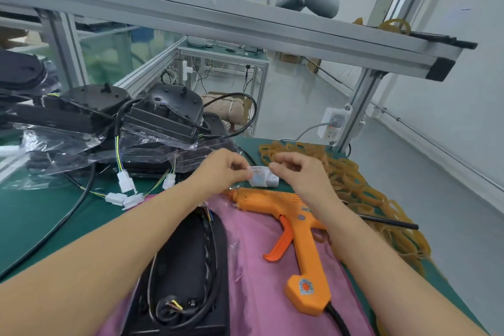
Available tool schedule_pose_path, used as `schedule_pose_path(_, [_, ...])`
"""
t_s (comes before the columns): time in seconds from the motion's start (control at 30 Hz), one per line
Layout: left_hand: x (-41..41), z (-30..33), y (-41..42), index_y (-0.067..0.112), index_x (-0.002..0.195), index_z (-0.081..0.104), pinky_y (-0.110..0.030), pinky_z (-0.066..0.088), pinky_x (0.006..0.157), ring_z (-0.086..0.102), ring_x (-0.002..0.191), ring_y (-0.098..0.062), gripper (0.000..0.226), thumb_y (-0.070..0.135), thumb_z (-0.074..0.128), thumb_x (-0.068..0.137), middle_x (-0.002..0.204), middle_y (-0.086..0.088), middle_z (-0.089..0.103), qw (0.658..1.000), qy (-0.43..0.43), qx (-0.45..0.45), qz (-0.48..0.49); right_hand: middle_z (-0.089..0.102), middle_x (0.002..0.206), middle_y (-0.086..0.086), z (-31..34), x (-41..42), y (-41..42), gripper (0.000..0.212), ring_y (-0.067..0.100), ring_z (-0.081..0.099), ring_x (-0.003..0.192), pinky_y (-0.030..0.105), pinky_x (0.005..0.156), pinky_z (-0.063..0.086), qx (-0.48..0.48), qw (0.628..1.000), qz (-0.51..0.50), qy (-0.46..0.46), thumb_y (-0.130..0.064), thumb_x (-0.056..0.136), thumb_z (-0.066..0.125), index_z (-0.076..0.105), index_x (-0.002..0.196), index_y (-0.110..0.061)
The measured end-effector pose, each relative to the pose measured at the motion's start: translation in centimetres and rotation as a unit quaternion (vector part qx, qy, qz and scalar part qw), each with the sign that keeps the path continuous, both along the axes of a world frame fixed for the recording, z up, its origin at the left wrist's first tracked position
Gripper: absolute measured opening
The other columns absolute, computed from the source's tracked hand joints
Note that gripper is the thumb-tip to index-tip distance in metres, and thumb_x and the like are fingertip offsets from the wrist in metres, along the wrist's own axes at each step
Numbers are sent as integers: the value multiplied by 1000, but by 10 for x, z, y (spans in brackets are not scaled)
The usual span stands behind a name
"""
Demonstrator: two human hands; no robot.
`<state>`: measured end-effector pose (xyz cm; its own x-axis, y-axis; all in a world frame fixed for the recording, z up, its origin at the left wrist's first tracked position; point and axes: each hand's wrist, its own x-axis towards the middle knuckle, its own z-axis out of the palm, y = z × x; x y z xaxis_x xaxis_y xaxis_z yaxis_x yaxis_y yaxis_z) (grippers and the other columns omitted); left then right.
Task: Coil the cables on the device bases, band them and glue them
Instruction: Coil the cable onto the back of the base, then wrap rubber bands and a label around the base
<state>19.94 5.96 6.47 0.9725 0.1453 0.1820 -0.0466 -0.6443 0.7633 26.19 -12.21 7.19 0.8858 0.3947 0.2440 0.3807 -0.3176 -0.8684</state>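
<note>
— Both forearms stretch forward and angle in toward each other. The left hand [225, 166]?
— Fingers curled, thumb and fingertips pinched together.
— And the right hand [293, 169]?
— Same: curled, pinching, just beside the left.

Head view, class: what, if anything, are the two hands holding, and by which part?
A small white printed label. The left hand pinches its left edge, the right hand its right edge, above the orange glue gun, which nobody holds.
</note>
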Motion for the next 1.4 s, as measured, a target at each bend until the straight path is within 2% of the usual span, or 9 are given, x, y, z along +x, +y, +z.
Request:
schedule_pose_path(0.33, [6,-2,-11,27,61,67,-14,34,52,47,48,4,24,25,74,84,51,15,55,1000,-4,-13,-7,68,73,-2,0,-9,5,11,11,59,71,25,66,45,-40,998,-6,-56,-18,84,71,75,74,-17])
schedule_pose_path(0.6, [-9,1,5,12,87,74,-14,42,60,53,58,0,11,21,77,82,65,8,63,998,56,-40,-15,70,71,-24,1,-9,-17,16,-15,61,72,19,69,47,85,993,-73,47,-18,83,73,73,69,-25])
schedule_pose_path(0.7, [-34,3,28,20,105,70,-13,42,63,53,63,0,23,16,74,83,78,9,65,998,20,-55,11,68,72,-15,-6,-20,-15,16,1,61,73,28,69,46,-27,995,-56,-78,-21,81,74,72,66,-28])
schedule_pose_path(0.83, [-61,0,36,28,132,54,5,31,78,47,100,2,57,-5,57,86,126,22,49,998,9,63,-27,57,78,-8,-17,-39,-7,8,11,55,78,30,72,26,-109,935,-22,-337,-31,79,74,75,74,-26])
schedule_pose_path(0.93, [-50,7,13,29,144,42,1,35,82,48,99,10,72,-12,48,85,128,20,48,995,31,40,-88,59,77,-4,-21,-43,-4,7,20,58,75,29,72,21,-149,898,-12,-413,-29,77,71,75,74,-23])
schedule_pose_path(1.03, [-30,14,-14,16,138,52,-40,47,101,56,121,-16,74,-22,35,77,133,-2,59,985,67,-30,-159,61,79,-4,-18,-44,-4,8,22,60,78,33,71,25,-136,917,-15,-375,-30,78,70,76,77,-24])
schedule_pose_path(1.17, [-12,11,-23,4,114,68,-15,46,60,57,61,8,41,-14,51,81,66,21,66,983,53,-19,-174,61,80,-4,-13,-40,-12,7,18,59,82,38,78,35,-79,952,-30,-294,-30,80,73,77,79,-25])
schedule_pose_path(1.27, [-1,5,-26,16,115,71,-32,50,90,63,102,-10,39,-4,62,82,110,5,70,990,-2,48,-131,63,79,-2,-14,-37,-18,4,17,61,83,44,78,47,-1,977,-12,-213,-24,79,75,78,80,-22])
schedule_pose_path(1.4, [15,2,-32,19,104,75,-26,33,93,57,106,-19,18,15,64,90,107,2,68,986,-47,154,-29,66,82,-7,-18,-33,-25,10,11,61,85,22,76,48,63,987,-29,-142,-16,80,76,77,78,-26])
